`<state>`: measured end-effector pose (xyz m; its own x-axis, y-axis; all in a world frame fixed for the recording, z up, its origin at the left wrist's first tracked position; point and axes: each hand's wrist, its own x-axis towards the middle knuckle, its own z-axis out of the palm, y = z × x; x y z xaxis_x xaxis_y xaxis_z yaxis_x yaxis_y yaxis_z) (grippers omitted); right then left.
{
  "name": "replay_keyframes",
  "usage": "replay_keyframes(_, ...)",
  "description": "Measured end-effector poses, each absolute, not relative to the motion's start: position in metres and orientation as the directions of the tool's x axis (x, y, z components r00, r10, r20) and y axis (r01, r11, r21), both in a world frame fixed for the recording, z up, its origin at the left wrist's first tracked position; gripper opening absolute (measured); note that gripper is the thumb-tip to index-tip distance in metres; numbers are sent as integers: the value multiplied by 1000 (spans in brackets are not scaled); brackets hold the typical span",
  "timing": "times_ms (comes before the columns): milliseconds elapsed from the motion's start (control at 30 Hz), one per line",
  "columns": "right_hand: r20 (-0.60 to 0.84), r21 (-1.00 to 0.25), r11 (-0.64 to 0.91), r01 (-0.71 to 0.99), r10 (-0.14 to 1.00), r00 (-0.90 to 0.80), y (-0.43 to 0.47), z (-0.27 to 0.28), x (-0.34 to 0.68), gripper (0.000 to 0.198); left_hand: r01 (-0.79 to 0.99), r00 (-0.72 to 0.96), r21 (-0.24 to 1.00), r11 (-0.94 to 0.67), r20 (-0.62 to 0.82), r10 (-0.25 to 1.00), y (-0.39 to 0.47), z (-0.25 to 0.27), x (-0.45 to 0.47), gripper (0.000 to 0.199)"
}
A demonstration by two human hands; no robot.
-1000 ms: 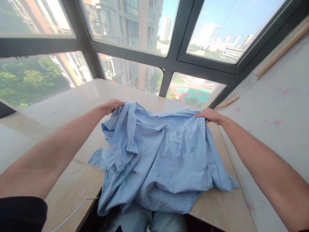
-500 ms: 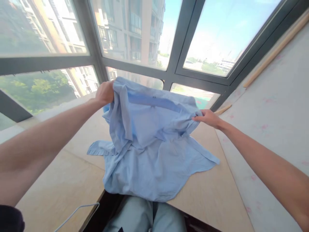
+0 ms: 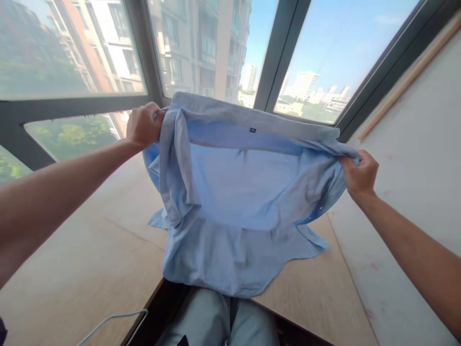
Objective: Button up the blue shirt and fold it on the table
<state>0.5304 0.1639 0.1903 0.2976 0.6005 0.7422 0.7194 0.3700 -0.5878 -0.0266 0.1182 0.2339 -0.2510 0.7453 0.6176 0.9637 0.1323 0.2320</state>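
A light blue button-up shirt is stretched between my two hands, its collar end lifted and its lower hem lying on the wooden surface near my knees. My left hand is closed around the cloth at the upper left, by the shoulder. At the upper right, my right hand grips the other shoulder, thumb toward the inside. The shirt lies open, showing the inside of the back and a small dark label below the collar. Part of a front edge hangs folded on the left side.
A pale wooden surface runs beneath the shirt to the windows. Grey window frames stand close behind it. A white wall rises on the right. A white cable lies at the lower left, and my legs are below.
My right hand has moved right and slightly up, my left hand a little up and left. The collar end is raised and pulled wider, and the label shows clearly.
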Motion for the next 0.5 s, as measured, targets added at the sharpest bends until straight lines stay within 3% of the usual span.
replay_keyframes(100,828,-470,341,814,490,273,159,205,531,9,970,-236,198,145,602,763,113,242,-21,46)
replay_keyframes(167,850,-432,297,852,449,275,156,215,531,14,975,-218,173,140,617,756,111,246,-18,51)
replay_keyframes(367,843,-436,159,886,417,340,143,234,532,24,976,-218,140,168,644,733,100,262,-9,62)
replay_keyframes(433,818,-454,57,889,423,390,139,237,530,28,954,-298,233,188,686,663,99,272,1,63)
replay_keyframes(500,747,-482,-86,872,481,460,138,239,527,33,885,-428,442,144,654,624,102,285,16,60)
